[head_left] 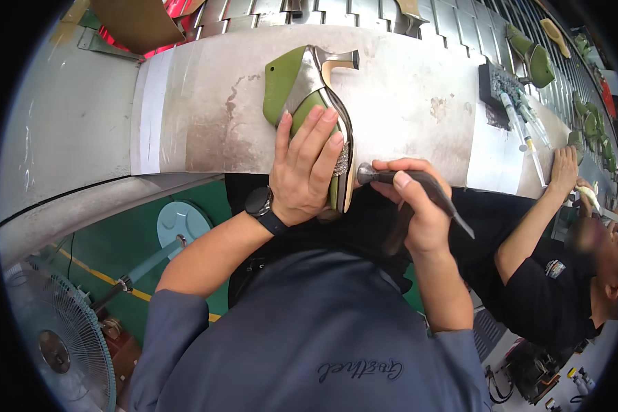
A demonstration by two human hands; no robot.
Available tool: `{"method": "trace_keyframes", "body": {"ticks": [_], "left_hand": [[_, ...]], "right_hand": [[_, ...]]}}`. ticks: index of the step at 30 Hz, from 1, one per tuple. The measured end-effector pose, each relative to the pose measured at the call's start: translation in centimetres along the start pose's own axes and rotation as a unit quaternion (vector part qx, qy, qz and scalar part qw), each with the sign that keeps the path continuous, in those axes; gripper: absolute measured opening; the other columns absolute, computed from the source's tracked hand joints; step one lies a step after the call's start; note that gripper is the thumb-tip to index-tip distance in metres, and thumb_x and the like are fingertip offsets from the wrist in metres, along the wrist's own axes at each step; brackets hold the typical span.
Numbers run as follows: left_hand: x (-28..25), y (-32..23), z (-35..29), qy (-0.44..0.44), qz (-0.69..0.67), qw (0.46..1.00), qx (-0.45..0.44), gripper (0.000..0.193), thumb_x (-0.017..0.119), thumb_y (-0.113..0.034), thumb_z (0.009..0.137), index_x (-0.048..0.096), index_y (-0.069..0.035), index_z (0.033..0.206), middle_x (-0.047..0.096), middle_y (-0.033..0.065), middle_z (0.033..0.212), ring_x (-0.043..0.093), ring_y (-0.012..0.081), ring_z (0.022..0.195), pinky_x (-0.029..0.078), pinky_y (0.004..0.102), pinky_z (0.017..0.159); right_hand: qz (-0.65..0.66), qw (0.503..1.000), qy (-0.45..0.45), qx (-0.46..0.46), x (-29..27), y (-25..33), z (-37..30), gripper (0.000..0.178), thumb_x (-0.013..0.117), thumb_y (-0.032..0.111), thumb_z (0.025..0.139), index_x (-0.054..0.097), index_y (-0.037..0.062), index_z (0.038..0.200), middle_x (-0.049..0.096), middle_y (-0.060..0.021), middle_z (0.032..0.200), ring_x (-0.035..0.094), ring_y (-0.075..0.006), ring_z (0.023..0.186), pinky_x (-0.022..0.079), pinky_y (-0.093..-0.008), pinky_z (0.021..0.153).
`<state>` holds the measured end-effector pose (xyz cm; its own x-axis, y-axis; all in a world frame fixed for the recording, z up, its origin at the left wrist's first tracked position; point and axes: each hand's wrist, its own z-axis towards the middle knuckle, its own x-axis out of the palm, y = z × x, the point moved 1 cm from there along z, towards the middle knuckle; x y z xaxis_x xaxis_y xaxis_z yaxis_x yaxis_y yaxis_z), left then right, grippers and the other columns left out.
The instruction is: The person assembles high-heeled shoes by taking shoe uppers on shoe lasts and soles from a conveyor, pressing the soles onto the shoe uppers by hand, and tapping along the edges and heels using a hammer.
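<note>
A silver high-heeled shoe [349,132] on a green last [281,89] lies on its side at the table's near edge, heel away from me. A glittery band crosses its front part. My left hand [305,161] grips the shoe, its fingers laid over the upper and the last; the thumb is hidden. Close to the sole at the toe end, my right hand [419,199] is closed around dark metal lasting pincers [429,189]. Their round hammer-like head [365,173] is beside the sole, with a small gap or light contact; I cannot tell which.
A slatted metal conveyor [247,15] runs behind the worn table [405,89]. Syringes [525,120] and a dark block [494,86] lie at the right. More green lasts [539,65] stand beyond. A co-worker [549,268] sits at right; a fan [58,343] stands lower left.
</note>
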<state>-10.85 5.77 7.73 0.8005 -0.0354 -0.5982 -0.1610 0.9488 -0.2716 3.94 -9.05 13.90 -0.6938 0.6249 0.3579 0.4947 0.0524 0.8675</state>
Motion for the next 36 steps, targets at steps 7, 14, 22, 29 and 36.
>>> {"method": "trace_keyframes", "body": {"ticks": [7,14,22,29,36], "left_hand": [[-0.2,0.1,-0.5,0.040,0.019,0.999,0.012,0.093,0.077,-0.052,0.093,0.031,0.001,0.155,0.046,0.0301,0.154,0.050,0.0487,0.142,0.033,0.0684,0.119],[0.2,-0.4,-0.3,0.008,0.002,1.000,-0.013,0.065,0.066,-0.045,0.101,0.043,-0.006,0.148,0.054,0.0210,0.151,0.053,0.0393,0.142,0.030,0.0659,0.121],[-0.1,-0.3,-0.2,0.014,-0.014,0.999,-0.027,0.051,0.064,-0.033,0.104,0.046,-0.007,0.143,0.057,0.0198,0.148,0.055,0.0379,0.140,0.030,0.0664,0.122],[-0.1,-0.1,-0.3,0.014,-0.003,1.000,-0.016,0.043,0.059,-0.012,0.103,0.045,-0.004,0.143,0.057,0.0235,0.148,0.056,0.0402,0.138,0.032,0.0667,0.120],[0.1,0.0,-0.5,0.004,0.013,1.000,0.006,0.058,0.065,-0.029,0.102,0.041,0.000,0.146,0.054,0.0291,0.148,0.056,0.0449,0.138,0.034,0.0673,0.118]], "right_hand": [[0.036,0.995,0.077,-0.043,-0.5,1.8,3.1,0.029,0.065,0.014,0.099,0.063,-0.0076,0.119,0.071,-0.0268,0.120,0.072,-0.0299,0.112,0.058,-0.0427,0.102],[0.082,0.988,0.130,-0.032,-0.3,0.5,4.7,0.027,0.062,0.006,0.094,0.064,-0.0081,0.116,0.073,-0.0276,0.118,0.072,-0.0311,0.113,0.057,-0.0417,0.102],[-0.234,0.933,0.242,-0.129,1.7,6.7,5.5,0.021,0.075,-0.002,0.087,0.071,-0.0049,0.108,0.078,-0.0177,0.108,0.076,-0.0207,0.096,0.061,-0.0328,0.087],[-0.350,0.862,0.239,-0.279,2.9,6.4,3.9,0.024,0.079,-0.003,0.076,0.073,-0.0014,0.100,0.077,-0.0171,0.094,0.079,-0.0297,0.095,0.062,-0.0343,0.084],[-0.340,0.881,0.225,-0.241,2.7,4.6,0.2,0.024,0.080,-0.003,0.078,0.072,-0.0024,0.101,0.077,-0.0166,0.096,0.079,-0.0291,0.099,0.062,-0.0346,0.088]]}}
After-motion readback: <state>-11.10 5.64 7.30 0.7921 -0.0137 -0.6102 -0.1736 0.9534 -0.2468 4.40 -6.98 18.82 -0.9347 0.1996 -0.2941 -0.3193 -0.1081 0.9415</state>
